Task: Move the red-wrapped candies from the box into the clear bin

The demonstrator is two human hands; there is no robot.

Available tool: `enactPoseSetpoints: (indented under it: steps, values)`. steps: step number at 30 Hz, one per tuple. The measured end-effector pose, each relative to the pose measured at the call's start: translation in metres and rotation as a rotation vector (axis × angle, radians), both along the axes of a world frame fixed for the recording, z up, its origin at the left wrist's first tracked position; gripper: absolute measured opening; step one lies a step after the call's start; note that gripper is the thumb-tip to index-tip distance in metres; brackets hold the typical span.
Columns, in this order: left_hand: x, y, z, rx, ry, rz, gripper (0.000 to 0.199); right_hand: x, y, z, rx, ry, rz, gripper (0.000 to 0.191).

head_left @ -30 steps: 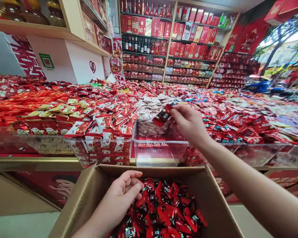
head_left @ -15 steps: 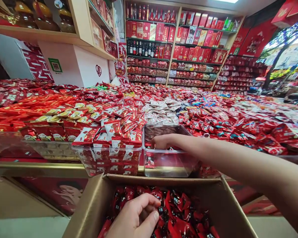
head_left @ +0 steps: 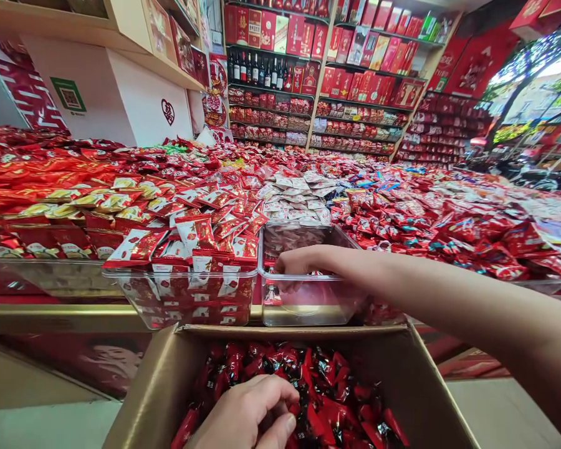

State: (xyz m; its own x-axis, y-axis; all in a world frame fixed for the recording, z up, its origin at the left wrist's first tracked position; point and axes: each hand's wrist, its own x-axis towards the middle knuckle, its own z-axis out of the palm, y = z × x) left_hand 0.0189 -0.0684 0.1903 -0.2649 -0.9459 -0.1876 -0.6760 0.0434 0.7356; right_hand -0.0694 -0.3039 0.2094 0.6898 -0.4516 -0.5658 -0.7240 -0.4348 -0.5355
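My right hand (head_left: 295,262) reaches down into a clear plastic bin (head_left: 311,305), fingers bent together at its left front corner. They pinch a red wrapped candy (head_left: 272,292) there, seen partly through the clear wall; the fingertips are partly hidden. In front of the bin stands an open cardboard box (head_left: 138,386) full of red and black wrapped candies (head_left: 330,399). Just over those candies is my left hand (head_left: 257,411), its fingers loosely curled and the thumb apart from the index finger. I see nothing held in it.
Left of the clear bin, another bin (head_left: 187,299) holds red and white packets. White packets (head_left: 294,196) lie behind, and red packets (head_left: 416,224) are heaped to the right. A gold counter edge (head_left: 75,315) runs along the front. Shelves (head_left: 315,103) with boxes and bottles stand behind.
The whole view has tipped downward and shifted slightly, so the scene sits higher and further left. My right hand has lowered a little in the bin; my left hand stays over the candies.
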Motion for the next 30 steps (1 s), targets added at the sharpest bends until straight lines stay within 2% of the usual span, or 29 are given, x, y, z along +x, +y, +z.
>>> enactPoseSetpoints:
  steps: [3, 7, 10, 18, 21, 23, 25, 27, 28, 30]
  values:
    - [0.002, 0.000, -0.004, -0.008, -0.025, -0.020, 0.021, -0.001, -0.003, 0.003, -0.040, -0.008, -0.010, 0.028]
    - [0.003, -0.001, -0.009, -0.016, -0.016, -0.078, 0.021, -0.003, 0.000, 0.004, 0.020, -0.006, 0.008, 0.025]
    - [0.002, -0.002, -0.009, -0.015, -0.049, -0.089, 0.021, -0.004, 0.002, 0.002, 0.004, -0.005, 0.020, 0.022]
    - [0.006, 0.001, -0.014, -0.048, -0.144, -0.105, 0.022, -0.004, 0.000, 0.014, -0.220, -0.052, 0.025, 0.017]
    - [0.009, 0.001, -0.021, -0.082, -0.156, -0.081, 0.021, -0.003, -0.001, 0.026, -0.333, -0.079, 0.018, 0.015]
    - [0.011, 0.001, -0.026, -0.095, -0.169, -0.054, 0.021, -0.005, 0.002, 0.040, -0.426, -0.117, -0.005, 0.016]
    - [0.013, 0.002, -0.028, -0.096, -0.192, -0.020, 0.022, -0.013, 0.014, 0.059, -0.545, -0.209, -0.063, 0.018]
    - [0.016, 0.001, -0.029, -0.089, -0.211, 0.022, 0.024, -0.029, 0.039, 0.079, -0.626, -0.385, -0.136, 0.020]
    - [0.018, 0.001, -0.029, -0.083, -0.214, 0.038, 0.026, -0.039, 0.055, 0.087, -0.616, -0.504, -0.159, 0.021]
    - [0.021, 0.000, -0.028, -0.080, -0.218, 0.070, 0.031, -0.061, 0.092, 0.090, -0.419, -0.657, -0.068, 0.019]
